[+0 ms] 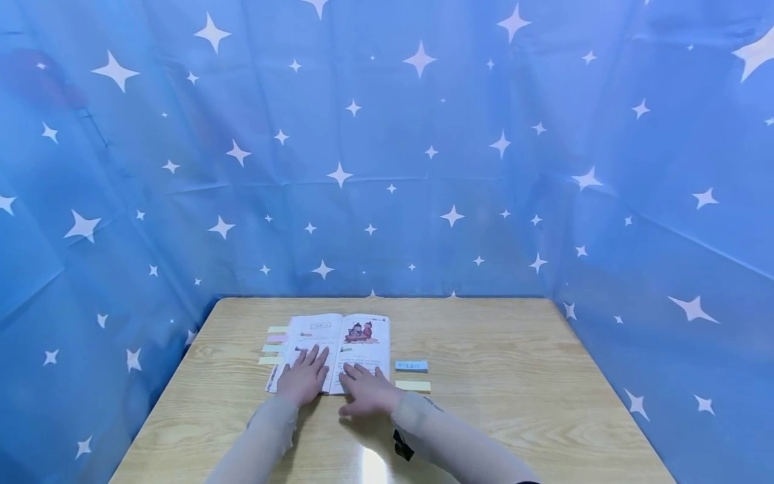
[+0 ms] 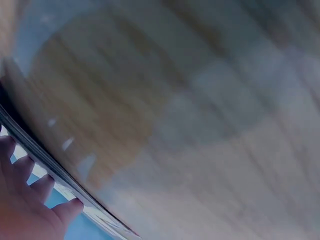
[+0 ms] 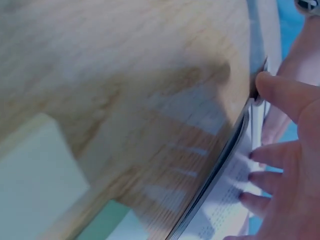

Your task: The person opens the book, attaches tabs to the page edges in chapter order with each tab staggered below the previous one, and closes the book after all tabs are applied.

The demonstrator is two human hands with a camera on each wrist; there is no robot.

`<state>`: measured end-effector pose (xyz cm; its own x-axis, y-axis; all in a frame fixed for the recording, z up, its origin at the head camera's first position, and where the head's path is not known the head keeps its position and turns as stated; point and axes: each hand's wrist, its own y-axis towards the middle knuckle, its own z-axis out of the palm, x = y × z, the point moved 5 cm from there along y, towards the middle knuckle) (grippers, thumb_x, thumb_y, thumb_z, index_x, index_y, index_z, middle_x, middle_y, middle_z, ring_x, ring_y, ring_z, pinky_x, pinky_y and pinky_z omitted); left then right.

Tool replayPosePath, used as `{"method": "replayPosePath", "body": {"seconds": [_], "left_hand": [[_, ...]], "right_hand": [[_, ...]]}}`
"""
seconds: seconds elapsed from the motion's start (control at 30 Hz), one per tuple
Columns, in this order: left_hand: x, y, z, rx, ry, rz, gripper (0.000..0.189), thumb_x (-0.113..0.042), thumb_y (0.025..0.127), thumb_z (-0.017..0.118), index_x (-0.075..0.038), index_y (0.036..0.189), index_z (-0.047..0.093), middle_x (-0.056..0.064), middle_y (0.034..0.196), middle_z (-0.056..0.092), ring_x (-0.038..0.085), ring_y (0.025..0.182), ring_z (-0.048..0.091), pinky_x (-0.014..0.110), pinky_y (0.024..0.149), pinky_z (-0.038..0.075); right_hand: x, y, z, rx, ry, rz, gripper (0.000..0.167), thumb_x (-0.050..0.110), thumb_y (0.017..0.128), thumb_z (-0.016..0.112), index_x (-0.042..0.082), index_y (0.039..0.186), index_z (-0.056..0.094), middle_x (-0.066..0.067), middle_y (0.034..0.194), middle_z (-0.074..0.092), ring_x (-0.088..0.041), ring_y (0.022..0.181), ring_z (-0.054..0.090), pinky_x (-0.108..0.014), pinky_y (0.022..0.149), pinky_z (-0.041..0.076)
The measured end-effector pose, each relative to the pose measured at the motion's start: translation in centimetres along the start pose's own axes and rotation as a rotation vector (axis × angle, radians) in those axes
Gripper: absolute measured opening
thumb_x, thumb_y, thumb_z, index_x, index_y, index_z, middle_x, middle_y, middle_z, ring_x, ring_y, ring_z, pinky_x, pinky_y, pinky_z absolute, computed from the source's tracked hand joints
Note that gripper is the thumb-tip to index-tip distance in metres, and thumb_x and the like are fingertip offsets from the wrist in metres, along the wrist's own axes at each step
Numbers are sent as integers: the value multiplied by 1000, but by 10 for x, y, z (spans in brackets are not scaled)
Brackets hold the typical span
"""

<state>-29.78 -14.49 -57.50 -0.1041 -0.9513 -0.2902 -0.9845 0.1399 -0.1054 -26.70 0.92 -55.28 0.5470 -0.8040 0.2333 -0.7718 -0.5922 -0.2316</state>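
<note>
An open book (image 1: 365, 363) with printed text and a coloured drawing of two figures lies on the wooden table (image 1: 496, 403). My left hand (image 1: 302, 378) rests on the lower left page, fingers spread toward the fold. On the lower right page lies my right hand (image 1: 369, 391), its fingers extended and its thumb toward the book's near edge. Seen from the right wrist, the fingertips of that hand (image 3: 285, 175) touch the page (image 3: 220, 200). The left wrist view catches the left hand (image 2: 30, 205) along the book's edge.
Several pastel sticky tabs (image 1: 274, 348) stick out from the book's left side. To its right lie a blue strip with writing (image 1: 411, 366) and a pale yellow strip (image 1: 414, 386). A blue curtain with white stars (image 1: 387, 154) surrounds the table on three sides.
</note>
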Motion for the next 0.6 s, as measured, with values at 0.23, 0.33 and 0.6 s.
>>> {"method": "replayPosePath", "body": {"seconds": [0.23, 0.33, 0.6], "left_hand": [[3, 1, 4, -2, -15, -12, 49, -37, 104, 34, -22, 151, 36, 10, 157, 28, 39, 144, 18, 68, 110, 14], [2, 1, 3, 3, -29, -18, 50, -37, 104, 34, -22, 152, 35, 12, 158, 25, 39, 144, 15, 66, 111, 12], [-2, -3, 3, -2, -34, -16, 55, -34, 104, 36, -6, 151, 32, 12, 157, 27, 38, 144, 16, 64, 112, 13]], "right_hand": [[1, 19, -1, -17, 62, -20, 79, 58, 91, 54, 13, 153, 31, -1, 159, 24, -26, 145, 21, -63, 111, 20], [0, 26, -2, -24, 73, -25, 77, 61, 93, 47, 15, 153, 31, 2, 159, 24, -26, 145, 21, -64, 110, 19], [-4, 43, 0, -30, 2, -3, 76, 67, 94, 35, 17, 152, 33, 6, 158, 25, -20, 144, 23, -63, 111, 19]]}}
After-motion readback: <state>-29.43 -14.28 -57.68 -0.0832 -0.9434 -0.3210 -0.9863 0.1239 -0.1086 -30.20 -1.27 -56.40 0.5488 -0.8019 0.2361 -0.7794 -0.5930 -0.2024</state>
